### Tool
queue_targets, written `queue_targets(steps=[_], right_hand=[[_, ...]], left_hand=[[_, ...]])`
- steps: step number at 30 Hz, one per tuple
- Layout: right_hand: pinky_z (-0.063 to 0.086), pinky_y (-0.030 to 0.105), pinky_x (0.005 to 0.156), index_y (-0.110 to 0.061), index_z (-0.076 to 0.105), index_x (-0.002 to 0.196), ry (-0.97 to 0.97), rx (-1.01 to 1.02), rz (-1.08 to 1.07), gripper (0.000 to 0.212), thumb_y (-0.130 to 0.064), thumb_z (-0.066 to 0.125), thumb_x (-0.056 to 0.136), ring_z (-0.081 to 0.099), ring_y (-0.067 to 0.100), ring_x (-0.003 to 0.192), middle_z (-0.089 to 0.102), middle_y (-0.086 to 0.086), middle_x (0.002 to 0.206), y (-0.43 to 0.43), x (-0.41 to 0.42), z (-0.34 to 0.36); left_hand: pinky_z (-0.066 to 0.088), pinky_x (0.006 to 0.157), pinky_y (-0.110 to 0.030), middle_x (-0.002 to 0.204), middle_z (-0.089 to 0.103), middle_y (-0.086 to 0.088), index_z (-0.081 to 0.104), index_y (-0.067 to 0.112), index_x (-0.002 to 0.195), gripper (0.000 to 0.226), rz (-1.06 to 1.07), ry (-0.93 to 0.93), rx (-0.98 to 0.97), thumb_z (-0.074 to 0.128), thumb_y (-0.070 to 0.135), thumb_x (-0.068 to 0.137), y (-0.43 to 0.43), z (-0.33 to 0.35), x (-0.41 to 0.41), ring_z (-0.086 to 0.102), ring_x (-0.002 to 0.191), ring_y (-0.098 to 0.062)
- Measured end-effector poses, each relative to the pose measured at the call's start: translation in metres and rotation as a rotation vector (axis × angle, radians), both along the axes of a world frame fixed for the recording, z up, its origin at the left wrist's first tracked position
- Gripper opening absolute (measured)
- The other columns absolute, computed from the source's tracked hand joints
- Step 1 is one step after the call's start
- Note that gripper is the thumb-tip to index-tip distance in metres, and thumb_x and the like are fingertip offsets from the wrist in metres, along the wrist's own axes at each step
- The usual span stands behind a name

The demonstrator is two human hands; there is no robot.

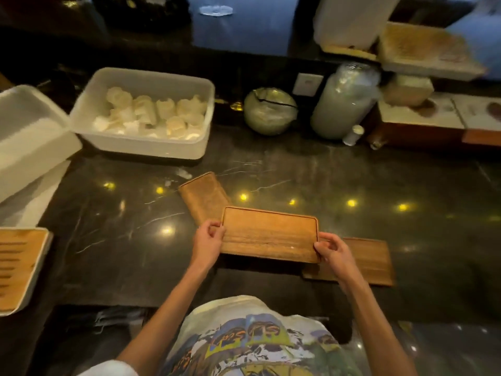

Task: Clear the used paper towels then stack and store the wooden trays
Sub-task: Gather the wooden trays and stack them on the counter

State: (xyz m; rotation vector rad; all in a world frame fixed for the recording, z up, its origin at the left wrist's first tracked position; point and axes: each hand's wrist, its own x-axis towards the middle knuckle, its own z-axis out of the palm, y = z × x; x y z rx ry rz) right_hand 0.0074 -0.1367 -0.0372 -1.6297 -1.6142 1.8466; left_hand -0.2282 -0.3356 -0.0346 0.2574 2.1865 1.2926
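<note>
I hold a rectangular wooden tray (269, 233) by its short ends, just above the dark marble counter (352, 180). My left hand (208, 241) grips its left end and my right hand (332, 252) grips its right end. A second wooden tray (202, 195) lies slantwise behind it, partly covered by the held one. A third wooden tray (372, 261) rests flat on the counter to the right, partly behind my right wrist. No loose paper towel shows on the trays.
A white tub (141, 143) with rolled white towels stands at the back left, beside a white lidded box (29, 142). A slatted wooden rack in a white frame (19, 264) sits at the left edge. A round bowl (269, 111), a wrapped jar (343, 101) and stacked boards (423, 52) line the back.
</note>
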Motion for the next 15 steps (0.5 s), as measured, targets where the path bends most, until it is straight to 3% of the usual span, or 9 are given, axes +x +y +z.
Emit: queue_targets(steps=[4, 8, 12, 15], right_hand=[[0.050, 0.017, 0.056, -0.015, 0.061, 0.120, -0.038, 0.029, -0.112, 0.030, -0.008, 0.064, 0.091, 0.066, 0.006, 0.078, 0.068, 0.002, 0.094, 0.028, 0.070, 0.001], [0.053, 0.025, 0.069, -0.008, 0.059, 0.126, -0.090, 0.065, -0.139, 0.034, -0.005, 0.061, 0.092, 0.064, 0.013, 0.085, 0.066, 0.004, 0.095, 0.049, 0.122, -0.004], [0.055, 0.038, 0.089, -0.014, 0.056, 0.131, -0.149, 0.116, -0.103, 0.037, -0.008, 0.058, 0.094, 0.063, 0.020, 0.104, 0.065, 0.005, 0.110, 0.063, 0.151, -0.010], [0.053, 0.039, 0.092, -0.013, 0.058, 0.131, -0.178, 0.184, -0.063, 0.039, -0.004, 0.057, 0.093, 0.062, 0.015, 0.099, 0.066, -0.005, 0.100, 0.077, 0.159, -0.013]], left_hand=[[0.044, 0.063, -0.019, 0.075, 0.059, 0.009, 0.060, 0.016, 0.094, 0.004, -0.163, 0.001, -0.063, 0.062, 0.014, 0.092, 0.041, -0.010, 0.059, 0.056, 0.071, -0.010], [0.053, 0.074, -0.035, 0.079, 0.064, 0.003, 0.064, 0.014, 0.105, 0.015, -0.259, 0.019, -0.198, 0.062, 0.021, 0.093, 0.070, -0.019, 0.109, 0.064, 0.081, -0.019], [0.057, 0.081, -0.041, 0.086, 0.070, -0.003, 0.066, 0.012, 0.114, 0.023, -0.285, 0.096, -0.261, 0.062, 0.022, 0.093, 0.095, -0.022, 0.143, 0.067, 0.085, -0.021], [0.058, 0.083, -0.042, 0.097, 0.074, -0.008, 0.067, 0.009, 0.116, 0.025, -0.307, 0.135, -0.269, 0.061, 0.020, 0.094, 0.108, -0.023, 0.159, 0.069, 0.089, -0.020]])
